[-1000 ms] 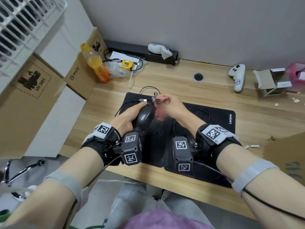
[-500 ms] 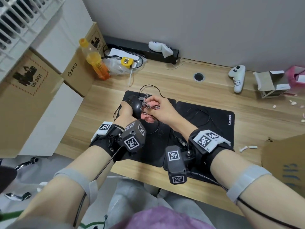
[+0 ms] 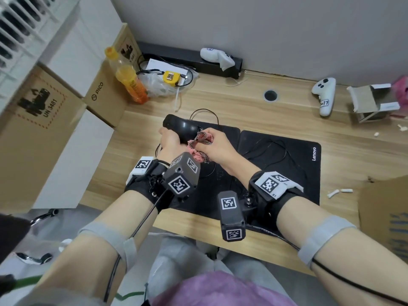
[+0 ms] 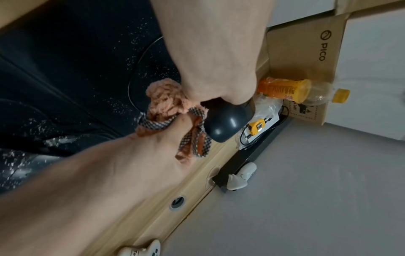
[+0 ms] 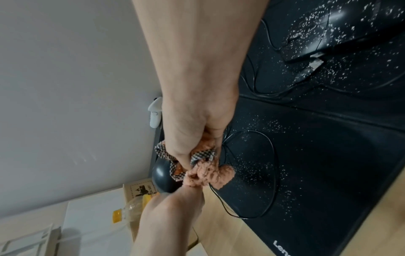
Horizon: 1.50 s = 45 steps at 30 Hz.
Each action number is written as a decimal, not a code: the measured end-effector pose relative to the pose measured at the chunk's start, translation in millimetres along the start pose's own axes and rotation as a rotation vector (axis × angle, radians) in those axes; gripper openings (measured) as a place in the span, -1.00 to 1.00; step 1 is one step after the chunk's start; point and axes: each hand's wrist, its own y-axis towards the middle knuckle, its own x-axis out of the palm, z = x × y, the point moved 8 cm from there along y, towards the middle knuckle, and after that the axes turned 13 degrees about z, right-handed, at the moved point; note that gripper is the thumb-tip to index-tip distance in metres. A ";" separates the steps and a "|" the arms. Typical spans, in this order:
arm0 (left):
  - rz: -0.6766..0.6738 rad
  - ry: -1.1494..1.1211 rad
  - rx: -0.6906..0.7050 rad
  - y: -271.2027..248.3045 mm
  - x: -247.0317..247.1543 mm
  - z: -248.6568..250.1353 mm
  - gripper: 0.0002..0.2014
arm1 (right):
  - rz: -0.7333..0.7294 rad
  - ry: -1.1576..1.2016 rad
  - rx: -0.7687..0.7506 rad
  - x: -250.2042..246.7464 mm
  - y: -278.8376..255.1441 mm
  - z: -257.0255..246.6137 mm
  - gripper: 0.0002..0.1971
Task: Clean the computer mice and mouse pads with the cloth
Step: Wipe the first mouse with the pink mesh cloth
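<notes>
My left hand (image 3: 169,138) grips a black wired mouse (image 3: 182,127) and holds it above the far left corner of the left black mouse pad (image 3: 223,138). My right hand (image 3: 213,142) clutches a bunched pink cloth with a checked edge (image 3: 198,142) and presses it against the mouse's near side. The left wrist view shows the mouse (image 4: 225,119) sticking out of my left hand (image 4: 219,72), with the cloth (image 4: 166,102) against it. A second black mouse (image 5: 328,34), speckled white, lies on a pad. The Lenovo pad (image 5: 306,155) carries white specks and a looped cable.
An orange drink bottle (image 3: 130,80), cardboard boxes (image 3: 103,93) and a yellow tape measure (image 3: 171,77) stand at the desk's far left. White controllers (image 3: 324,93) and an open small box (image 3: 373,102) lie at the far right. A cable hole (image 3: 270,95) sits behind the pads.
Both hands have carried the mouse away from me and to the left. The right hand, which pinched the cloth above the mouse, now presses it against the mouse's side.
</notes>
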 end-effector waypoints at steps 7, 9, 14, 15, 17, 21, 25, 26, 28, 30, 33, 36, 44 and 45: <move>-0.047 -0.119 -0.005 25.2 -2.1 7.6 -0.52 | -0.026 0.119 -0.027 -11.7 11.1 -10.8 -0.77; -0.150 -0.082 -0.014 32.8 4.3 5.9 -0.48 | -0.030 0.137 -0.043 -13.7 13.8 -15.5 -0.79; -0.343 0.173 -0.072 25.0 12.7 -1.7 -0.50 | 0.047 0.151 -0.044 -12.0 28.3 -21.3 -0.79; -0.364 0.227 -0.053 25.5 12.8 -0.6 -0.50 | 0.073 0.174 -0.026 -12.2 32.0 -20.2 -0.79; -0.385 0.297 -0.049 29.4 10.3 1.0 -0.55 | 0.131 0.175 -0.017 -10.4 39.1 -22.0 -0.81; -0.452 0.427 -0.030 33.0 6.9 2.0 -0.60 | 0.276 0.111 0.051 -7.1 58.5 -12.5 -0.88; -0.387 0.303 -0.033 51.8 3.2 14.6 -0.57 | 0.278 0.172 0.164 11.7 71.2 1.3 -0.86; -0.332 0.252 -0.048 59.5 0.8 17.9 -0.56 | 0.248 0.189 0.173 20.2 69.9 -0.2 -0.92; -0.223 0.193 -0.067 74.9 -5.6 22.8 -0.55 | 0.165 0.168 0.155 40.3 66.9 -4.7 -0.95; -0.133 0.163 -0.081 84.8 -13.4 26.7 -0.57 | 0.115 0.121 0.133 57.9 62.4 -6.6 -0.90; -0.089 0.136 -0.088 94.3 -19.7 30.8 -0.52 | 0.053 0.082 0.131 75.9 60.1 -8.6 -0.86; -0.130 0.123 -0.106 94.8 -17.2 34.7 -0.51 | 0.014 0.059 0.108 78.3 62.0 -11.9 -0.82; -0.345 0.251 -0.067 72.0 12.0 17.2 -0.44 | 0.246 -0.042 0.018 37.9 79.4 -17.1 -0.80; -0.368 0.219 -0.086 64.9 13.4 14.8 -0.47 | 0.298 -0.041 0.019 28.6 82.4 -16.0 -0.80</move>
